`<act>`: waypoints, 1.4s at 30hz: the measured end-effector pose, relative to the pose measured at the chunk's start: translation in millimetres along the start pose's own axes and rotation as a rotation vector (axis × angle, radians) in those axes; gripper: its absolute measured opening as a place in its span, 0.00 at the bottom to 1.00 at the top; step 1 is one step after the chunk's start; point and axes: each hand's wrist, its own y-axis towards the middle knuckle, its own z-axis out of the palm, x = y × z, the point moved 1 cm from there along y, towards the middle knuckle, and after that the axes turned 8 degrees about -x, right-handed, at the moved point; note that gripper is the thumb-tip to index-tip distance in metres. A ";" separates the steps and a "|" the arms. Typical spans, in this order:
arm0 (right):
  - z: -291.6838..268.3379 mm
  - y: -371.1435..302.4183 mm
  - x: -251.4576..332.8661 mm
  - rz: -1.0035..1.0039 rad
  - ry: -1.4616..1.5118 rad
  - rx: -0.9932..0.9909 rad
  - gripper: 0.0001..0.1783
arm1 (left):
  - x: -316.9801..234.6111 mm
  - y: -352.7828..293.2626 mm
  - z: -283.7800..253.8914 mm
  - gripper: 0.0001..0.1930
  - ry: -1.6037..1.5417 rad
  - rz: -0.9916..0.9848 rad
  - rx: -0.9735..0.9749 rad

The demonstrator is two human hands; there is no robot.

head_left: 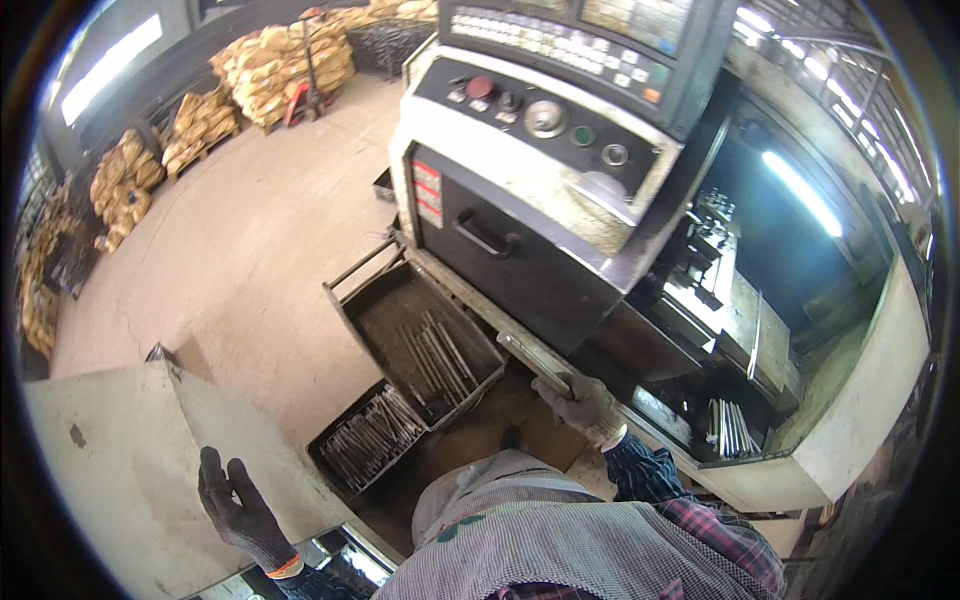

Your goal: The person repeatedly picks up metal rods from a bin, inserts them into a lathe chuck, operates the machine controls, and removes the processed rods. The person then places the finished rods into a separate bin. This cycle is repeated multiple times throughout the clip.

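Observation:
My right hand (585, 408), in a grey work glove, is closed around a metal bar (533, 361) that points up and to the left, beside the machine's lower edge. Whether it is one bar or a few pressed together, I cannot tell. My left hand (242, 508), gloved too with an orange cuff edge, holds nothing; its fingers are stretched out over a pale metal cover (110, 450). Between the hands stands a dark metal bin (375, 305) with long rods (440, 355) lying in it. Closer to me, another bin holds many metal rods (372, 437) packed side by side.
A machine with a control panel (530, 115) and a handled dark front (500, 280) rises ahead. To the right is its lit work bay (740, 300), with several rods (732, 428) on its near ledge. Stacked yellow sacks (275, 70) and a red pallet jack (297, 103) stand far left.

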 end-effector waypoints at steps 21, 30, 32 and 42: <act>-222.5 -11.2 -164.5 -0.358 -0.206 -0.551 0.16 | -368.0 -112.7 164.7 0.14 -0.848 0.218 0.472; -292.8 -19.2 -243.9 0.112 0.303 -0.536 0.19 | -535.8 -145.0 169.2 0.13 -1.013 0.770 0.506; -296.7 -22.6 -259.2 0.167 0.362 -0.580 0.21 | -553.0 -151.6 183.3 0.14 -1.053 0.769 0.489; -305.0 18.8 -309.2 0.251 0.367 -0.841 0.21 | -565.7 -153.3 237.1 0.15 -1.084 0.806 0.471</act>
